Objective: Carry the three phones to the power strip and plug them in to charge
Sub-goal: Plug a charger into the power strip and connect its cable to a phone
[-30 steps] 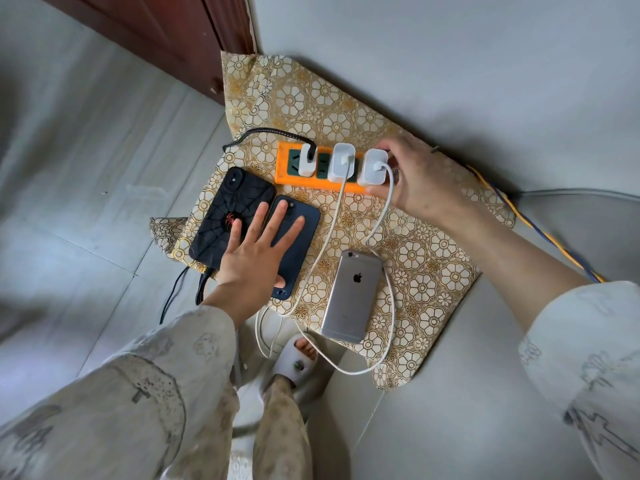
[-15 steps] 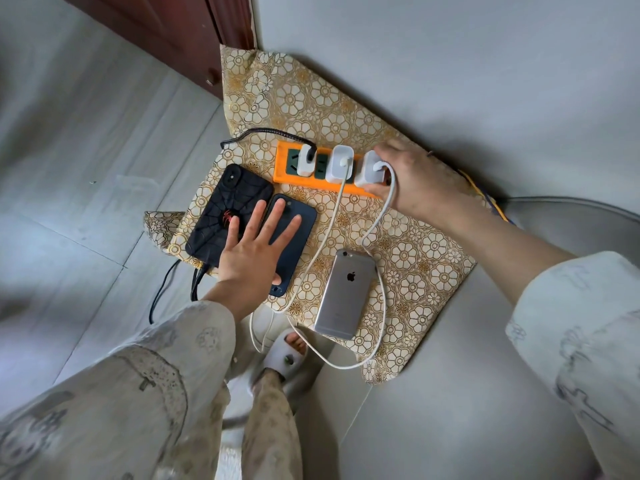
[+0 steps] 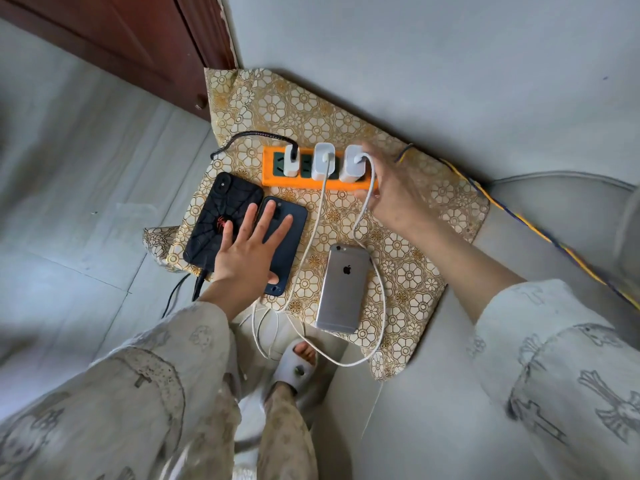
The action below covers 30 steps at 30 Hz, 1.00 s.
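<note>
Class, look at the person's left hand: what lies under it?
The left hand lies flat, fingers straight, across two dark phones: the spider-web case phone and the dark blue phone. Both lie on the floral cloth. The covered parts of the phones cannot be seen.

A gold-and-cream flower-patterned cloth (image 3: 408,268) covers the low surface under the fingers, one corner hanging off beyond the left-hand fingers. Past the fingertips stands a dark red-brown wooden door (image 3: 131,36), with pale grey floor tiles (image 3: 76,188) left of the fingers. Below the fingers, a pale grey slipper (image 3: 298,367) rests on the floor.
</note>
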Available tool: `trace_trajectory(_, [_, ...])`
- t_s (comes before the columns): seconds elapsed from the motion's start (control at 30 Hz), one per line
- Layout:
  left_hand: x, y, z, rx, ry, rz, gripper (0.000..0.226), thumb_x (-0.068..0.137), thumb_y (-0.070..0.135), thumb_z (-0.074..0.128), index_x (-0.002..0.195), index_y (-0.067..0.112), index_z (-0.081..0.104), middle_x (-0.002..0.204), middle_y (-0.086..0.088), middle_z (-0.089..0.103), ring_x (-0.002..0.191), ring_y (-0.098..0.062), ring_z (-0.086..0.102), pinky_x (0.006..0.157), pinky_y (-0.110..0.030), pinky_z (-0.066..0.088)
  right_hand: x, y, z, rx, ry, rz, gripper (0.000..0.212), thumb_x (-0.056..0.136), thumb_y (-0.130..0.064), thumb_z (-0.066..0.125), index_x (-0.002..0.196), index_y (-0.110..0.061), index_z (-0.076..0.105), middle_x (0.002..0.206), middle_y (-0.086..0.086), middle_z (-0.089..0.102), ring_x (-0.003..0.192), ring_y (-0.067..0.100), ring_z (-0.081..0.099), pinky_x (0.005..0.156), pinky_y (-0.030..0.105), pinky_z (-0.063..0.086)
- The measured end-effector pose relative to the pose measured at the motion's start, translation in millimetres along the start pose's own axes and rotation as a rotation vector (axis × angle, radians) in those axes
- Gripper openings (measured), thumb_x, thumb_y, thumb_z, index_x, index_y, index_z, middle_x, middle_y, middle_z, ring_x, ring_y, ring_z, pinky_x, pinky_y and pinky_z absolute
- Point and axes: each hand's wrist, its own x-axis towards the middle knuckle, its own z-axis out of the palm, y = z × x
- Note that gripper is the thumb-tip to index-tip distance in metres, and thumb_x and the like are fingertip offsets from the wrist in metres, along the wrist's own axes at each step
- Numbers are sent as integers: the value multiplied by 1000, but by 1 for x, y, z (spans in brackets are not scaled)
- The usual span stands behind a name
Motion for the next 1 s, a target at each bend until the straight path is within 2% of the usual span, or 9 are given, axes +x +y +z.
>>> trace_trajectory(0.1, [0,0,1,-32,25,5,106,80,36,65,140,33,-22,152,1,-28,141,-25,-22,115,-51,0,-40,11,20,60,116,93,58,89,-7,51,142,-15,28,138,15,43,117,27,51,99,39,44])
trace_trajectory(0.2, [-3,1,1,-40,57,31,101,80,33,65,144,30,-12,155,-1,-22,143,-27,-17,115,-53,3,-87,25,46,74,235,331,31,91,-10,49,121,-3,49,118,18,52,106,31,54,90,38,46])
trace_trajectory(0.33, [-19,-1,9,-219,135,81,73,89,10,53,146,22,9,157,-5,-4,145,-25,-5,117,-46,9,-144,28,84,235,161,659,31,89,-24,54,107,0,54,115,17,57,107,32,53,94,43,43])
trace_trajectory(0.4, [-40,1,14,-409,249,27,62,87,-3,46,143,14,25,154,-11,18,143,-28,15,113,-44,25,-165,23,102,290,122,710,32,88,-24,55,108,0,53,115,19,57,111,35,52,96,47,41])
trace_trajectory(0.5, [-78,11,31,-510,456,-35,46,78,-15,42,121,0,50,121,-24,52,111,-40,49,87,-48,44,-182,15,121,247,100,794,30,89,-19,52,109,3,55,116,22,59,108,35,55,92,43,44])
trace_trajectory(0.6, [-112,26,56,-560,341,9,40,76,-16,41,109,1,56,107,-21,57,98,-38,54,77,-47,48,-186,3,124,290,127,867,13,88,-14,51,87,-2,58,100,21,65,94,34,61,79,38,46])
trace_trajectory(0.73, [-137,45,78,-623,16,82,50,84,-3,42,131,15,43,135,-7,45,122,-26,46,100,-36,38,-190,-19,105,1034,168,1017,10,86,-5,55,77,-7,52,73,15,61,53,21,60,56,33,54])
trace_trajectory(0.87, [-151,60,64,-620,-125,226,56,91,14,48,142,18,24,151,-3,26,138,-20,27,110,-27,22,-198,-43,71,1320,169,1005,13,86,-1,54,73,-5,55,63,12,57,55,20,58,54,27,54])
trace_trajectory(1.0, [-159,68,32,-688,-148,248,37,92,19,49,127,11,43,132,-10,53,122,-25,49,102,-33,38,-208,-62,39,1390,223,943,14,88,0,52,74,-4,52,69,12,57,64,23,57,68,36,52])
